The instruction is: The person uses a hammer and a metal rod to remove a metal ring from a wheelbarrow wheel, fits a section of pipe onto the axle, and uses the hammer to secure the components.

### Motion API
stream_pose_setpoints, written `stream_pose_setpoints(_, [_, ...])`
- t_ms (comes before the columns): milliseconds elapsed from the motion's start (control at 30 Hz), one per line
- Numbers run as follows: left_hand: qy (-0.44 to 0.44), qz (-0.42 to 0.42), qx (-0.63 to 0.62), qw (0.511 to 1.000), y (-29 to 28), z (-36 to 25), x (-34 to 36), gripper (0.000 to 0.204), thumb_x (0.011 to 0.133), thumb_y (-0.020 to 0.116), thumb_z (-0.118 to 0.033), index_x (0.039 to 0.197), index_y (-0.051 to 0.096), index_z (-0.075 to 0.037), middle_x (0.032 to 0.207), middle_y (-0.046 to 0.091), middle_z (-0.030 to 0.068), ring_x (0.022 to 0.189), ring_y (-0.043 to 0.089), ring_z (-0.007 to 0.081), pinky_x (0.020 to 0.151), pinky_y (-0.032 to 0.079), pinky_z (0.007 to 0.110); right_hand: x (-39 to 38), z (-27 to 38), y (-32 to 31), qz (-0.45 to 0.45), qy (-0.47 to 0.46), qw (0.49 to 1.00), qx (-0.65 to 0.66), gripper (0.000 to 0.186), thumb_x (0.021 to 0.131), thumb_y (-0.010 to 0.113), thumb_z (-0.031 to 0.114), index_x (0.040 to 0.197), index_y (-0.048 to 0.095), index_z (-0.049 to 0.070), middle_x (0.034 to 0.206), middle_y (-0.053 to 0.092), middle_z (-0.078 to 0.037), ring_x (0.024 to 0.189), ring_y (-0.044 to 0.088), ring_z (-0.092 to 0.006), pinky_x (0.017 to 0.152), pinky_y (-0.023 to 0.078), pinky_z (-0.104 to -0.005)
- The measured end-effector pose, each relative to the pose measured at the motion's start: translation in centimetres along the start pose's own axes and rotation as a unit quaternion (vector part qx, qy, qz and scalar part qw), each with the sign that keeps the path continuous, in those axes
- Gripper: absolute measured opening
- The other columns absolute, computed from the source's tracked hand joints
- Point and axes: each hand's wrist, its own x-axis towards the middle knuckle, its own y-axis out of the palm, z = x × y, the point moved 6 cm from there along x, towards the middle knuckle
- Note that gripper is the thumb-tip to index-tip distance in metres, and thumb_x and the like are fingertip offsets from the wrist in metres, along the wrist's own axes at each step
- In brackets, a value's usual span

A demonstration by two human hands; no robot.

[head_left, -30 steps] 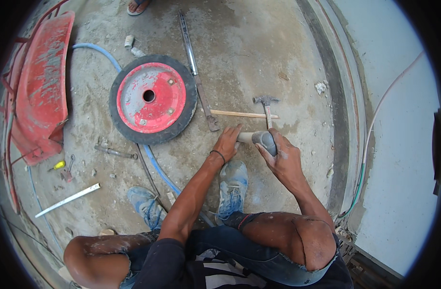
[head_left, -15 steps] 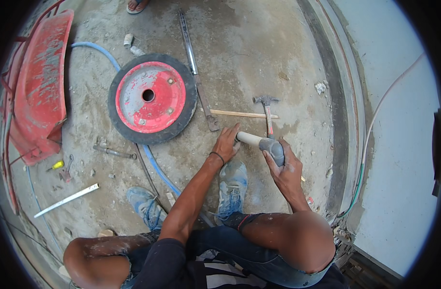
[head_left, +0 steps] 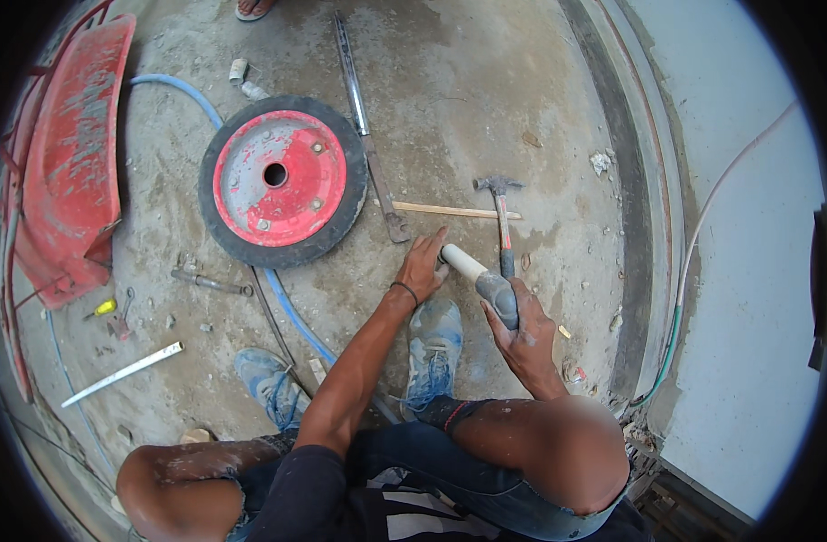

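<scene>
A short white tube point(head_left: 463, 262) with a dusty grey bulky end point(head_left: 497, 294) is held low between my hands, slanting down to the right. My right hand point(head_left: 525, 336) is wrapped around the grey end. At the tube's far left tip is my left hand point(head_left: 422, 266), its fingers and thumb closed about that tip; the inner side of the grip is hidden. A claw hammer point(head_left: 502, 217) lies just beyond my right hand, its head across from a thin wooden strip point(head_left: 450, 211) that its handle crosses. Left of my hands lies a wheel point(head_left: 292, 214) with a red rim and black tyre.
A long metal bar point(head_left: 352, 81) joins a wrench-like tool point(head_left: 386, 194) beside the wheel. A red wheelbarrow tray point(head_left: 79, 135) stands at far left. A blue hose point(head_left: 296, 312) runs under the wheel. A white strip point(head_left: 125, 373) and a yellow-handled screwdriver point(head_left: 105, 307) lie left; a wall point(head_left: 748, 271) rises right.
My right hand and the grey end have shifted left and slightly downward, tilting the tube more steeply. My left hand stays nearly in place.
</scene>
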Motion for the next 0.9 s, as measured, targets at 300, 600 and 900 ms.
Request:
stream_pose_setpoints(300, [-0.009, 0.002, -0.005, 1.000, 0.2, -0.1, 0.0, 0.077, 0.067, 0.069, 0.001, 0.138, 0.041, -0.001, 0.109, 0.058, 0.0186, 0.101, 0.054, 0.0345, 0.091, 0.045, 0.038, 0.1, 0.3, 0.1, 0.010, -0.003, 1.000, -0.006, 0.051, 0.078, 0.076, 0.019, 0.121, 0.054, 0.001, 0.079, 0.061, -0.021, 0.063, 0.064, -0.0349, 0.054, 0.051, -0.0397])
stream_pose_setpoints(600, [-0.036, 0.012, -0.017, 0.999, 0.4, 0.6, -0.2, 0.075, 0.067, 0.069, 0.001, 0.138, 0.042, -0.003, 0.110, 0.060, 0.0165, 0.100, 0.055, 0.0336, 0.091, 0.046, 0.038, 2.0, 0.9, 0.2, 0.041, 0.022, 0.999, -0.011, 0.051, 0.080, 0.075, 0.021, 0.122, 0.054, 0.001, 0.079, 0.063, -0.025, 0.064, 0.065, -0.0385, 0.052, 0.051, -0.0419])
stream_pose_setpoints(900, [-0.056, -0.016, -0.032, 0.998, 0.2, 0.7, -0.6, 0.068, 0.066, 0.072, 0.000, 0.130, 0.048, -0.005, 0.109, 0.064, 0.0145, 0.103, 0.059, 0.0339, 0.092, 0.048, 0.038, 2.5, 1.3, 0.0, 0.048, 0.032, 0.998, -0.009, 0.049, 0.081, 0.074, 0.022, 0.121, 0.054, 0.001, 0.080, 0.063, -0.026, 0.065, 0.066, -0.0390, 0.053, 0.052, -0.0419])
